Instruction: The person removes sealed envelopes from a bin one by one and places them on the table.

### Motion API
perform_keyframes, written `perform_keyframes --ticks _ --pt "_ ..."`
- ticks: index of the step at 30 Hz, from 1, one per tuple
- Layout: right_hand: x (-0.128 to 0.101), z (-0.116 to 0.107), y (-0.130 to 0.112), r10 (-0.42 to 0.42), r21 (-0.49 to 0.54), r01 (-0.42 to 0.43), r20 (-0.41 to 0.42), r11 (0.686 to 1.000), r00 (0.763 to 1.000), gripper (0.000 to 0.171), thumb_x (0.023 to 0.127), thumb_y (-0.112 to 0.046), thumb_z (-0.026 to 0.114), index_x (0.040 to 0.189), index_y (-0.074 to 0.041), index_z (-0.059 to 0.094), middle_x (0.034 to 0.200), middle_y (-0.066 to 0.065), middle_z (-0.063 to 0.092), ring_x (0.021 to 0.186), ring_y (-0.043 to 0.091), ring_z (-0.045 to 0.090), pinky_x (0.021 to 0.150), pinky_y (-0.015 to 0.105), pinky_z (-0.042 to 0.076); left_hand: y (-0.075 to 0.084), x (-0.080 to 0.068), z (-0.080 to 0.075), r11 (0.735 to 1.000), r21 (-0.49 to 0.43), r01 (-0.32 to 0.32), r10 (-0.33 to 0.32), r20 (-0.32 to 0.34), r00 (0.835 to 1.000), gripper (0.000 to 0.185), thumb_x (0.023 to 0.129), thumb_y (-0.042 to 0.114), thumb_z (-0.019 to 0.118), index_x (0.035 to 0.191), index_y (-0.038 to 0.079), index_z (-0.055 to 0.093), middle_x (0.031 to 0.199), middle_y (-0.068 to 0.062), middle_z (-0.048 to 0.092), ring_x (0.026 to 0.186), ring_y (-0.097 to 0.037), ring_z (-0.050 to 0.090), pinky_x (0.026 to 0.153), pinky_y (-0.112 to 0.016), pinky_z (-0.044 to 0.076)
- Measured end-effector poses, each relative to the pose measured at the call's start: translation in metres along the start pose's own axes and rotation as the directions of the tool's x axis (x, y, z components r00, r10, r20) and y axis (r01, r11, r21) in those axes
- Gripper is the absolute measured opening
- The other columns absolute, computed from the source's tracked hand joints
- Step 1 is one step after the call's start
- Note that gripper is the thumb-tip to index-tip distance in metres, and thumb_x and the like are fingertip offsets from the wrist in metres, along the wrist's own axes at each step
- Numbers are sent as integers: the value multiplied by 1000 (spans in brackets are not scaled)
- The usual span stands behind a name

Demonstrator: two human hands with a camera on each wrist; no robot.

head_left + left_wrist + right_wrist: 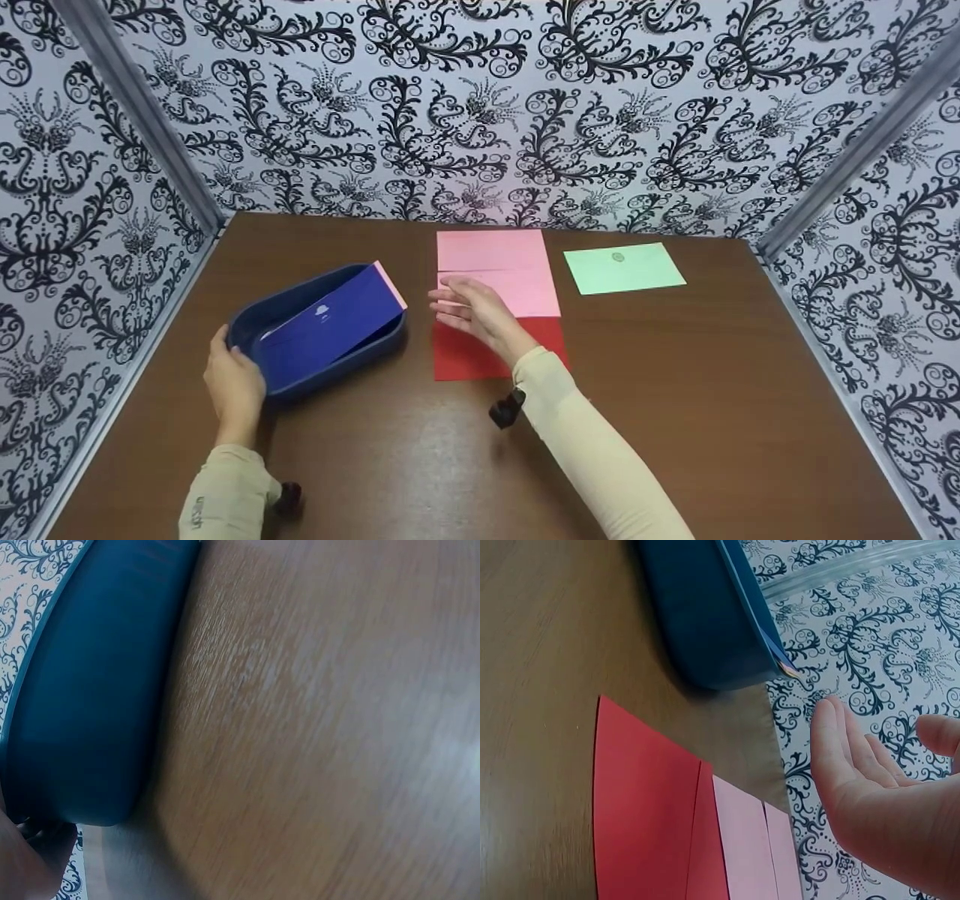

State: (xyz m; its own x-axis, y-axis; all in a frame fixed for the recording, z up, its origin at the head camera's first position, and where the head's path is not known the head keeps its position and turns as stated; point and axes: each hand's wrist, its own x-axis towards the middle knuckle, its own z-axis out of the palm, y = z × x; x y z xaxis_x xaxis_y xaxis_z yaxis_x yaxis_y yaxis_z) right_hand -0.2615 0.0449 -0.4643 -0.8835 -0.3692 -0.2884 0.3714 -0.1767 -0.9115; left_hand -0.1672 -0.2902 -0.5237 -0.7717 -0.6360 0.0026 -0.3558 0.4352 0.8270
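Gripping the near end of the blue tray [259, 319], the left hand [232, 384] curls its fingers around the rim at the tray's corner; the left wrist view shows only the tray's outer wall [90, 690] on the brown table [675, 420] and a sliver of the hand at the bottom edge. Holding nothing, the right hand [476, 311] hovers with its fingers straight and loosely spread over the envelopes in the middle of the table; the right wrist view shows its palm [877, 802] bare above them. Inside the tray a dark blue envelope [330, 326] leans tilted against the far wall, with a pink envelope [390, 285] peeking out behind it. Beneath the right hand lies a red envelope [469, 356], and 2 pink envelopes [495, 259] overlap just beyond it in a column. Farther right, well apart, a light green envelope [624, 268] lies flat near the patterned back wall [480, 97].
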Motion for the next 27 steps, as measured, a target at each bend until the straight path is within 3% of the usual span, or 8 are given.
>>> perform_keyframes --ticks 6,27 --pt "1 6 3 13 7 -13 -6 1000 1000 39 106 -22 47 140 -4 49 141 22 58 132 38 56 105 41 51 -1 0 0 1000 -3 -1 1 -6 1000 50 105 6 27 155 5 29 152 -31 39 137 -53 38 115 -61 31" --pt "4 19 13 12 6 -12 -4 1000 1000 39 104 -20 50 139 -1 48 136 23 61 119 31 66 104 42 53 1 -1 0 1000 6 -13 13 -11 1000 50 105 5 28 155 3 30 149 -33 41 137 -54 38 116 -61 30"
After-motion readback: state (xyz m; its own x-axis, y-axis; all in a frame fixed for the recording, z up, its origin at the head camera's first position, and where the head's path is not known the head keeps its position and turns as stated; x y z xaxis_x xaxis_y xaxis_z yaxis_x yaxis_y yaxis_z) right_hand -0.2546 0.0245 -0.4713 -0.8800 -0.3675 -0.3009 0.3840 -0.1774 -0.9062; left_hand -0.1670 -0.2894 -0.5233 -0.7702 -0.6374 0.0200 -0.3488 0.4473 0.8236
